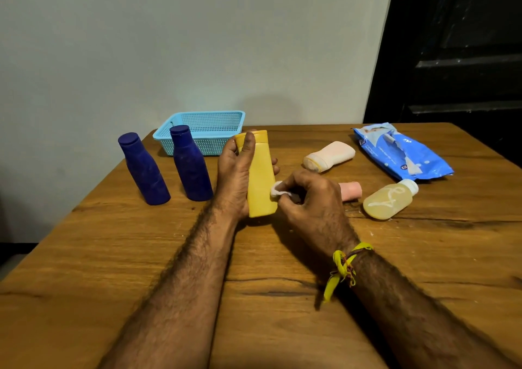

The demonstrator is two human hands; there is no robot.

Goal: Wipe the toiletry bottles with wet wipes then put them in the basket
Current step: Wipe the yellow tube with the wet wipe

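Observation:
My left hand [236, 176] grips a yellow bottle [261, 187] upright above the table, fingers curled round its body and a finger up by the cap. My right hand [309, 199] pinches a small white wet wipe [276, 189] against the bottle's lower right side. Two dark blue bottles [144, 169] [190, 163] stand at the left. A light blue mesh basket [203, 131] sits behind them, nothing visible inside. A pale peach bottle [329, 156], a pink bottle [351, 190] partly hidden by my right hand, and a translucent yellowish bottle [389, 199] lie at the right.
A torn blue wet-wipe pack [401, 151] lies at the far right of the wooden table [268, 298]. The wall stands close behind the basket. A dark door fills the upper right. A yellow thread band circles my right wrist.

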